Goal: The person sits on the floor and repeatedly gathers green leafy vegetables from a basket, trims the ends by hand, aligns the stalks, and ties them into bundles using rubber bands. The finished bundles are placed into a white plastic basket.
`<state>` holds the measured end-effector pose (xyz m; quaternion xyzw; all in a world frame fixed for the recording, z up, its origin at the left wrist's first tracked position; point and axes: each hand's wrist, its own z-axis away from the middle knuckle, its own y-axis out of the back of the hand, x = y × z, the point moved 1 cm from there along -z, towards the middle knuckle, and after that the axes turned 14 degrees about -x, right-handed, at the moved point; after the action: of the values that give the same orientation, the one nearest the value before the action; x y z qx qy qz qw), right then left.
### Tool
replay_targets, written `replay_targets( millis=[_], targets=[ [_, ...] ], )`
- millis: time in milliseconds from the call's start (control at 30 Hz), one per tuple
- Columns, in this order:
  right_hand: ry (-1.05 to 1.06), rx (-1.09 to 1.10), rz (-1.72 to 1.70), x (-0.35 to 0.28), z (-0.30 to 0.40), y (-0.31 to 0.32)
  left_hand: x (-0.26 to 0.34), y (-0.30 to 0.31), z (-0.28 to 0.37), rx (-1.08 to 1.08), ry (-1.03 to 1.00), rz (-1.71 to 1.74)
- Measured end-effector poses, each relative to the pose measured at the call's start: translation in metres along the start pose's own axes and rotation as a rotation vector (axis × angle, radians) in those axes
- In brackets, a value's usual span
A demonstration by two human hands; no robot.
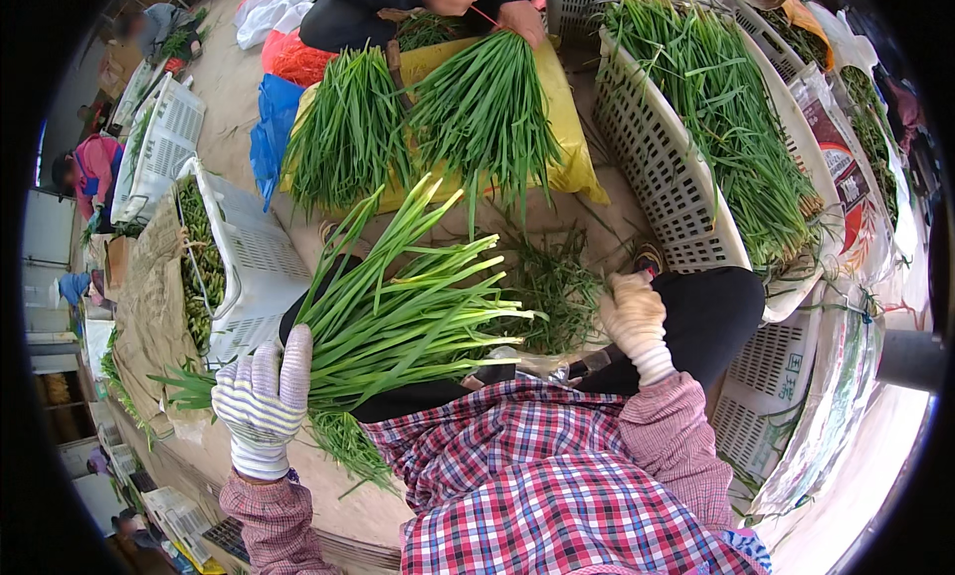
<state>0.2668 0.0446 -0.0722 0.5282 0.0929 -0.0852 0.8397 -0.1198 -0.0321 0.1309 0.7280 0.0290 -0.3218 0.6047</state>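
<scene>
My left hand, in a striped knit glove, grips a loose bunch of long green stalks that look like garlic chives. Their pale cut ends fan out to the right, above my lap, while leaf tips stick out left behind the glove. My right hand, in a worn, stained glove, hovers by my right knee with its fingers curled. Whether anything is inside those fingers is hidden. Between my legs lies a heap of loose green leaf scraps, just left of that hand.
Across from me, another person's hands hold a red tie at a chive bunch on a yellow wrapped block. Beside it lies another bunch. White crates flank me: one heaped with greens at right, another at left.
</scene>
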Motion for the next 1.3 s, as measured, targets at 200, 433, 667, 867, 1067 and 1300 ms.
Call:
replay_targets(
  millis=[200, 433, 667, 867, 1067, 1300],
  targets=[
    [0.424, -0.178, -1.152, -0.076, 0.010, 0.060, 0.012, -0.002, -0.022, 0.003, -0.050, 0.018],
    [1.100, 0.097, -0.872, -0.101, 0.066, 0.059, -0.001, -0.012, -0.017, -0.002, 0.081, 0.040],
    [1.089, 0.339, -0.460, -0.115, 0.092, 0.045, -0.006, -0.009, 0.002, 0.136, 0.131, 0.230],
    [1.013, 0.412, -0.454, -0.096, 0.101, 0.054, -0.007, 0.009, 0.027, 0.236, 0.184, 0.200],
    [0.830, 0.560, -0.725, -0.060, 0.092, 0.076, -0.009, 0.015, 0.043, 0.248, 0.180, 0.207],
    [1.046, 0.744, -0.150, -0.092, 0.082, 0.116, -0.004, 0.014, 0.049, 0.299, 0.181, 0.327]
  ],
)
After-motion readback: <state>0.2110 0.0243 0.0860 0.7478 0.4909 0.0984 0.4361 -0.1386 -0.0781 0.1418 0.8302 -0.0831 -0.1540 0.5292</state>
